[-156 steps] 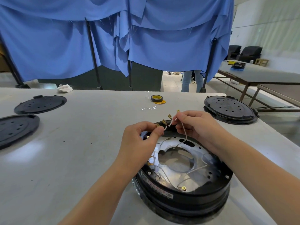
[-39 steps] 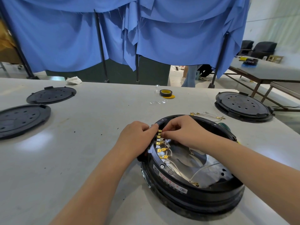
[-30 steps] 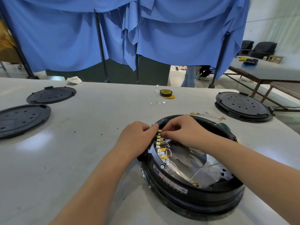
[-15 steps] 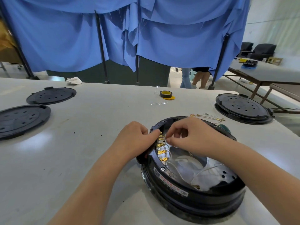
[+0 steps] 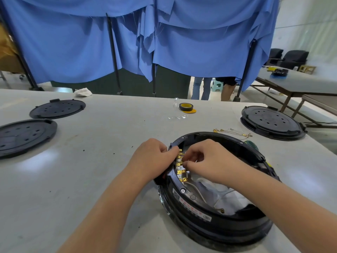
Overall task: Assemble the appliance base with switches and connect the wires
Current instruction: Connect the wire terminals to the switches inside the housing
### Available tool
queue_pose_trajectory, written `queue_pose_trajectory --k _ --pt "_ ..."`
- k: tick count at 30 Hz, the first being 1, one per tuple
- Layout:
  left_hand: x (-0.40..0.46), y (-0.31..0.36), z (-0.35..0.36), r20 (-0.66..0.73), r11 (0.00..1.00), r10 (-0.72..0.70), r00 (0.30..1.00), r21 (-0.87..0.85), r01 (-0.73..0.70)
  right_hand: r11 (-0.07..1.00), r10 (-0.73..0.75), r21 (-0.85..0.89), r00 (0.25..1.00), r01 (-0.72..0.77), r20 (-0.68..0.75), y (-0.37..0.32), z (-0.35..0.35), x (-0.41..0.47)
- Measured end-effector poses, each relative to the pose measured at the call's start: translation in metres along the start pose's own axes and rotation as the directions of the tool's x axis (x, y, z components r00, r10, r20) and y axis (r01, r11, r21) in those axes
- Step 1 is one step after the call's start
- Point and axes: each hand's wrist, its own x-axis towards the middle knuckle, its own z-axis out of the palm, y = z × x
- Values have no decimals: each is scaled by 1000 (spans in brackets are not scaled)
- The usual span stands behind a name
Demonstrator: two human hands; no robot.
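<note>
A round black appliance base [image 5: 215,221] lies open side up at the table's near right. Its silver inner plate and white wires [image 5: 198,191] show inside. A column of brass switch terminals [image 5: 179,166] runs along the left inner wall. My left hand [image 5: 152,158] grips the base's left rim by the switch block, thumb at the top terminal. My right hand [image 5: 207,160] reaches inside, fingertips pinched at a terminal in the middle of the column; what they pinch is hidden. A loose bundle of wires with brass ends [image 5: 233,132] lies behind the base.
Two black perforated covers [image 5: 57,109] [image 5: 23,136] lie at the left, a third stack [image 5: 271,122] at the right. A roll of yellow tape [image 5: 186,107] and clear plastic scraps sit mid-table. Blue curtains hang behind; a person's legs [image 5: 201,88] stand beyond them.
Five seconds ago both hands held loose wires above the base; they have since dropped to the terminal column. In the last second my right fingertips slid lower along it, and the left grip stayed.
</note>
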Motion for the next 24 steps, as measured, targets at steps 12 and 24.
queue_pose_trajectory --k 12,24 --pt "0 1 -3 9 1000 0 1000 -1 0 994 68 83 997 -64 -36 4 -3 3" --pt "-1 2 -2 7 1000 4 1000 4 -4 961 166 233 984 -149 -57 -1 -1 2"
